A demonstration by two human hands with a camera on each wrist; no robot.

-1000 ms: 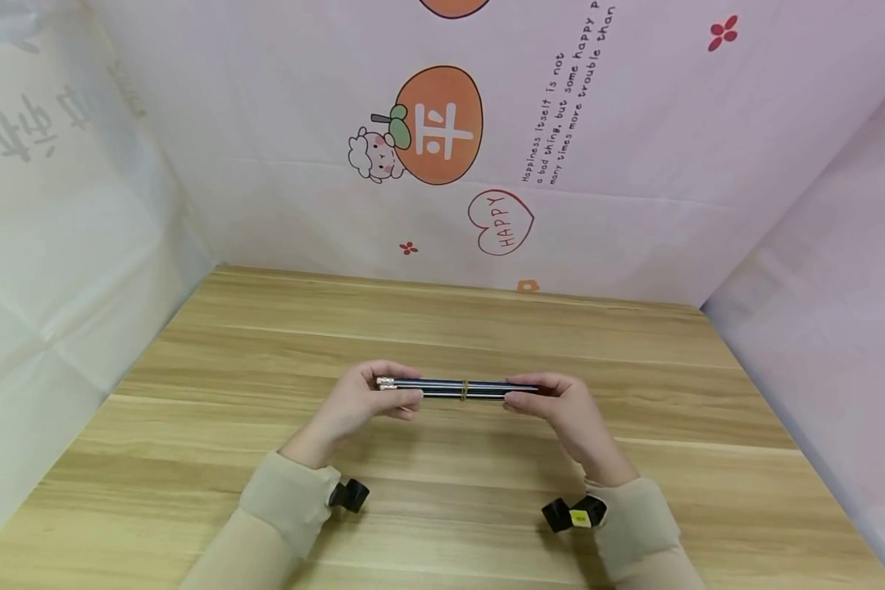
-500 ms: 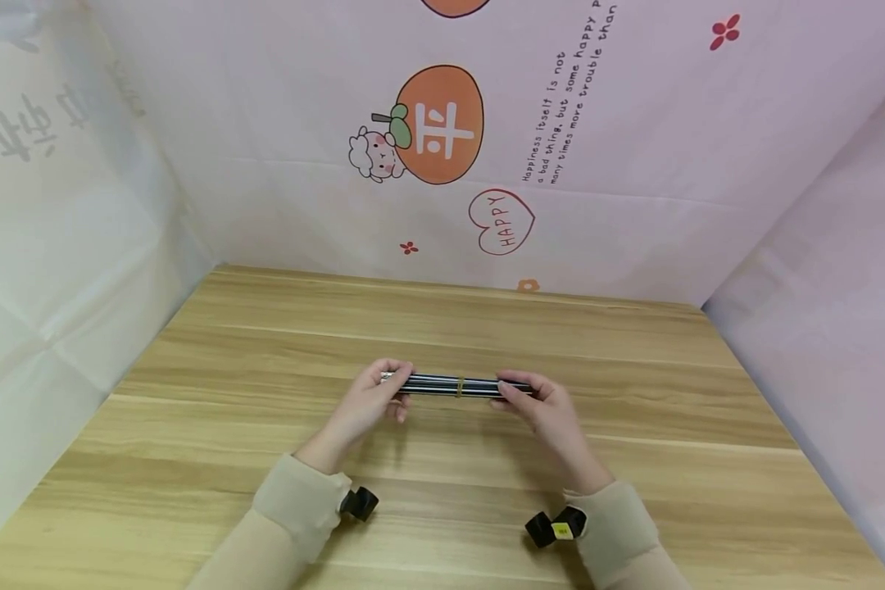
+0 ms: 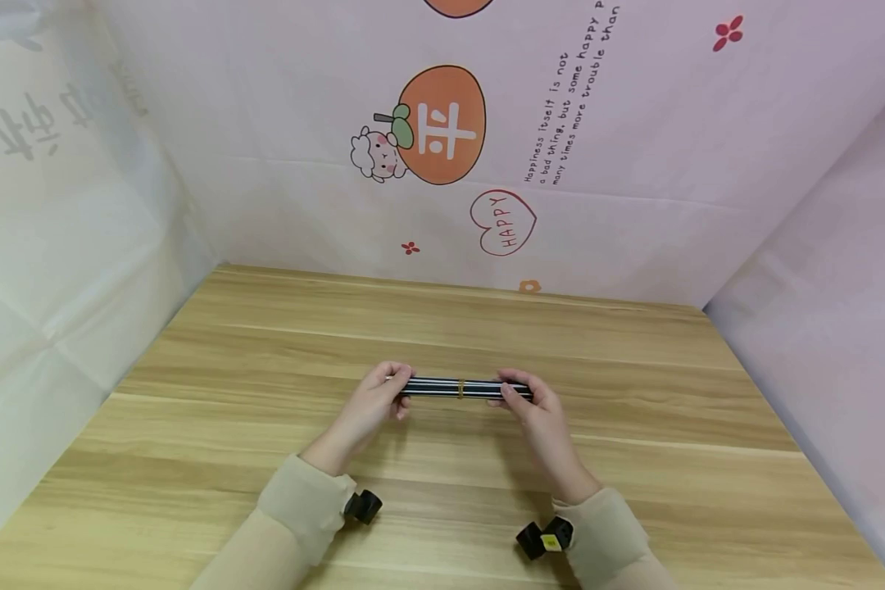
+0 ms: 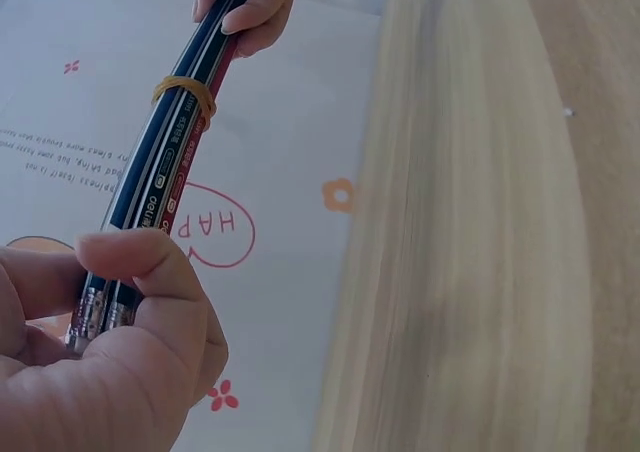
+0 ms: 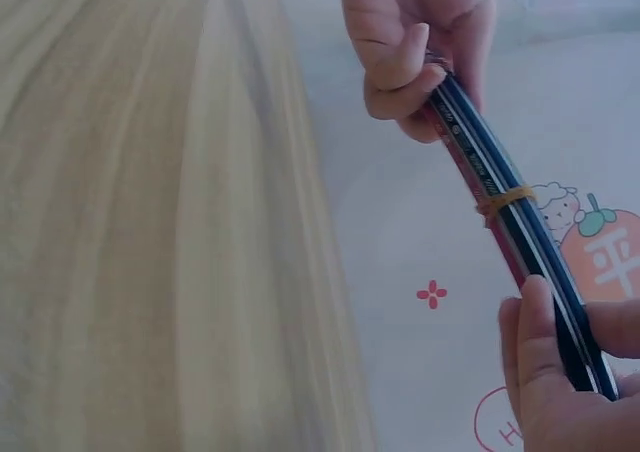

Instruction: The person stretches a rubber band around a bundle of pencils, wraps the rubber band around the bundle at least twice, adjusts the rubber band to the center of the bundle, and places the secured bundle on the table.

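A bundle of pencils (image 3: pixel 442 388), dark with pale stripes and some red, is held level over the table between both hands. A yellow-brown rubber band (image 4: pixel 186 94) wraps its middle. At the end with the metal ferrules (image 4: pixel 100 312), my left hand (image 3: pixel 372 397) grips the bundle between thumb and fingers. My right hand (image 3: pixel 534 401) pinches the opposite end, its thumb lying along the near side. In the right wrist view the pencils (image 5: pixel 490 177) slant between the two hands, and their far tips are hidden by the right fingers.
The wood-grain table (image 3: pixel 442 508) spreads beneath the hands. A white printed cloth (image 3: pixel 302 213) stands behind it, with more cloth walls on the left (image 3: pixel 81 270) and right (image 3: pixel 819 270). Black cameras sit on both wrists.
Both thumbs have moved up over the bundle's near side, and the left hand now covers most of the ferrule end. The right forearm has shifted left, and the bundle remains level.
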